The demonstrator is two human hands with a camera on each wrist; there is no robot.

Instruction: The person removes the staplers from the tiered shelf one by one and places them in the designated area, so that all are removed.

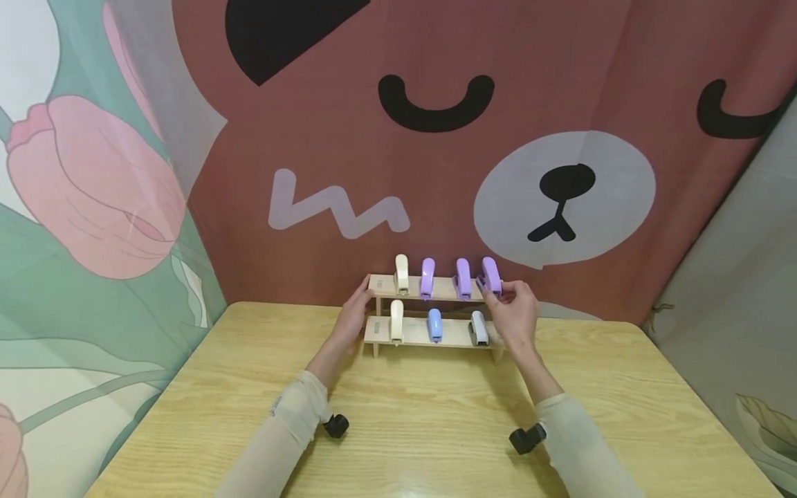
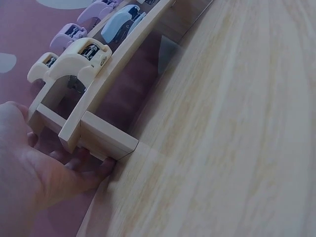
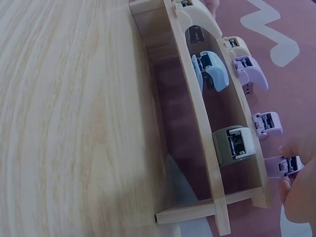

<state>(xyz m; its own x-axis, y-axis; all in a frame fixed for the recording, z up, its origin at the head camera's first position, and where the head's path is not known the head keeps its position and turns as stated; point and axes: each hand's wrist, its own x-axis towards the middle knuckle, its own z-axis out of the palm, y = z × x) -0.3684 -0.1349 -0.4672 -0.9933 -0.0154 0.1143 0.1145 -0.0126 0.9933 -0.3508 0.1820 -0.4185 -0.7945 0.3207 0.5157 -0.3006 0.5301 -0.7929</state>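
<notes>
A two-tier wooden rack (image 1: 448, 335) bears several small staplers. My left hand (image 1: 352, 318) holds the rack's left end; in the left wrist view its fingers (image 2: 101, 173) curl about the end supports. At the right end of the upper tier, my right hand (image 1: 515, 315) pinches a purple stapler (image 1: 491, 274) between thumb and fingers. Beside it on that tier stand two more purple staplers (image 1: 463, 278) and a cream stapler (image 1: 401, 274). On the lower tier are another cream stapler (image 1: 396, 321), a blue stapler (image 1: 434, 325) and a grey-and-white stapler (image 3: 234, 144).
The rack stands toward the back of a light wood-grain table (image 1: 405, 422). Close behind it hangs a curtain (image 1: 324, 270) with a bear print, and a floral curtain (image 1: 93, 207) hangs on the left. Small black cameras (image 1: 526, 438) sit on both wrists.
</notes>
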